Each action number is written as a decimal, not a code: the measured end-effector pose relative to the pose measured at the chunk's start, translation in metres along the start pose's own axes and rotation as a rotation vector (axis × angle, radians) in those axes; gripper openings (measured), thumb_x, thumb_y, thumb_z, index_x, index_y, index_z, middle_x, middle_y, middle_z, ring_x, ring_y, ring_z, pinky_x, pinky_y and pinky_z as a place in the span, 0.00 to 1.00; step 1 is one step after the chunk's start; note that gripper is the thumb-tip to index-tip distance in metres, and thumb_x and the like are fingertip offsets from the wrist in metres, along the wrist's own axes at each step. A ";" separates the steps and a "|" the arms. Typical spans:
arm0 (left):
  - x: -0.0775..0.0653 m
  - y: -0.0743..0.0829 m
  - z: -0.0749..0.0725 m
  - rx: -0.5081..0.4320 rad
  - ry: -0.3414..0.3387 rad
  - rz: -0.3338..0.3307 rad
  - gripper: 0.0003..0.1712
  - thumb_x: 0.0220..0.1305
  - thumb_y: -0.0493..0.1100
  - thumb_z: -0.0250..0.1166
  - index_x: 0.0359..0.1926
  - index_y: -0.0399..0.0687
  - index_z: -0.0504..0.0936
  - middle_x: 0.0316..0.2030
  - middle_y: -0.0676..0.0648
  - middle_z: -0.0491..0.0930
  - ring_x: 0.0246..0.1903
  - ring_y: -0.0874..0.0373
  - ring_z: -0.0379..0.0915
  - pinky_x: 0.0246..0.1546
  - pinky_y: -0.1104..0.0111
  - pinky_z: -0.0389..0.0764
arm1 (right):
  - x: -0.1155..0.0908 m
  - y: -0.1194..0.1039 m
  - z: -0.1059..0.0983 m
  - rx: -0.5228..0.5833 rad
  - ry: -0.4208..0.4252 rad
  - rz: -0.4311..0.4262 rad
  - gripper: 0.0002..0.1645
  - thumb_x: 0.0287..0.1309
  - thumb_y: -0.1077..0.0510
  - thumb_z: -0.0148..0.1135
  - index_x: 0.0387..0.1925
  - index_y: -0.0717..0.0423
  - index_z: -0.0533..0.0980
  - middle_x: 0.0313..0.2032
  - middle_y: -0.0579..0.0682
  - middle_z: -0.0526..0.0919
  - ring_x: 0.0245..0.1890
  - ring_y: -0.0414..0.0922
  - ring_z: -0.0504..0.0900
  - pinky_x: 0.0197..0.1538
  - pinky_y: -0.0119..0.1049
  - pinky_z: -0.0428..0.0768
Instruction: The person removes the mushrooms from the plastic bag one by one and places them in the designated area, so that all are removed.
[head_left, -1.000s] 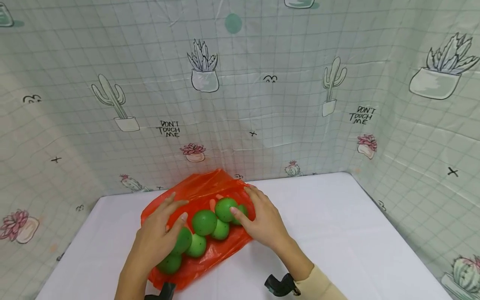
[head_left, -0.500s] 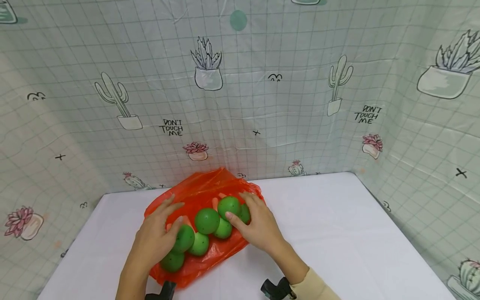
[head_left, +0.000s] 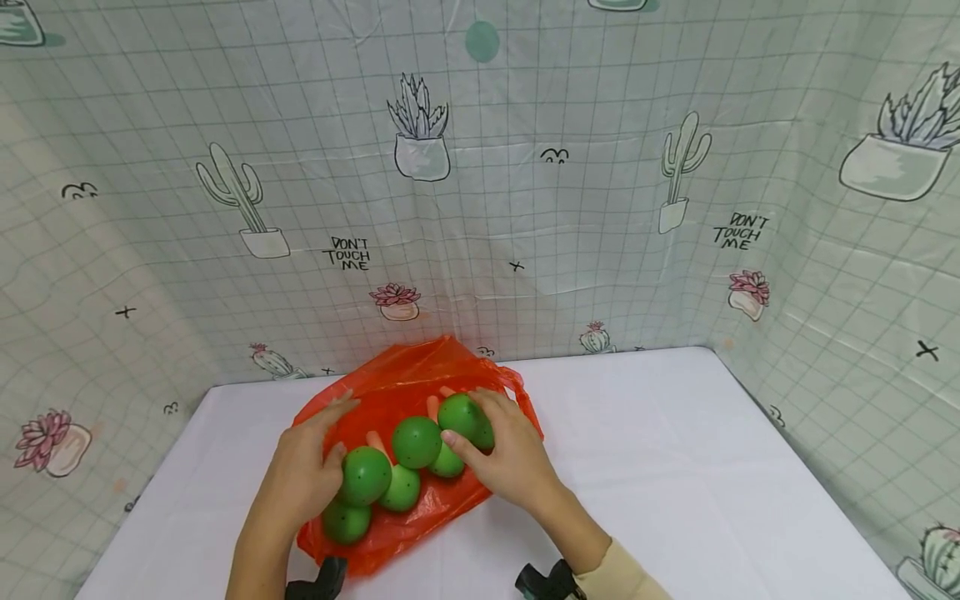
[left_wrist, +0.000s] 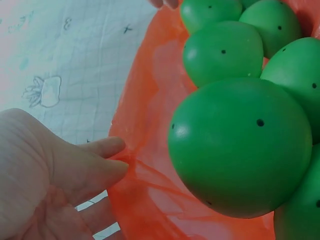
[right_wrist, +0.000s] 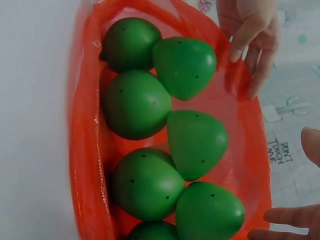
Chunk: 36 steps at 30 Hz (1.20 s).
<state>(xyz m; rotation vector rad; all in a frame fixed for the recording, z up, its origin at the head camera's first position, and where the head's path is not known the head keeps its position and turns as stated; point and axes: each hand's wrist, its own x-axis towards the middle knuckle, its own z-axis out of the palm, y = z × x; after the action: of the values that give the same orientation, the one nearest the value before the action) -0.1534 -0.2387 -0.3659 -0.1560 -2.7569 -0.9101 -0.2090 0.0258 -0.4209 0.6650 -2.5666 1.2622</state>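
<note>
Easing the left hand (head_left: 303, 462) outward to the edge of the red bag (head_left: 412, 367), baring more green fruit (head_left: 365, 476) inside, apparently adjusting the bag; keeping it and the right hand (head_left: 513, 448) loosely spread, gripping nothing.

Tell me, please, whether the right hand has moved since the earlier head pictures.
Yes, the right hand has shifted left, away from the far right corner of the table.
</note>
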 end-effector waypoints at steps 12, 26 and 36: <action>0.006 -0.009 -0.002 -0.014 0.018 -0.037 0.34 0.63 0.23 0.60 0.71 0.40 0.77 0.68 0.37 0.76 0.53 0.37 0.76 0.44 0.56 0.87 | 0.007 0.004 0.012 0.015 -0.023 0.036 0.46 0.65 0.34 0.65 0.71 0.60 0.72 0.71 0.59 0.73 0.72 0.60 0.70 0.66 0.66 0.76; 0.012 -0.011 0.003 -0.037 0.026 -0.073 0.36 0.63 0.21 0.57 0.72 0.40 0.76 0.66 0.35 0.78 0.60 0.35 0.75 0.61 0.41 0.80 | 0.016 0.016 0.028 -0.002 0.129 0.032 0.35 0.60 0.55 0.76 0.65 0.66 0.76 0.61 0.61 0.81 0.60 0.60 0.80 0.62 0.60 0.80; 0.012 -0.011 0.002 -0.058 0.037 -0.087 0.36 0.64 0.21 0.56 0.72 0.40 0.76 0.66 0.34 0.77 0.58 0.36 0.76 0.59 0.43 0.82 | 0.020 0.019 0.032 0.022 0.163 0.074 0.36 0.56 0.58 0.80 0.63 0.67 0.77 0.59 0.61 0.83 0.59 0.60 0.81 0.62 0.57 0.81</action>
<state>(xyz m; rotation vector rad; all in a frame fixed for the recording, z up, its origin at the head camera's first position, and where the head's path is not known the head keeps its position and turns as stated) -0.1670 -0.2458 -0.3711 -0.0292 -2.7229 -1.0049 -0.2352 0.0043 -0.4459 0.4539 -2.4680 1.3115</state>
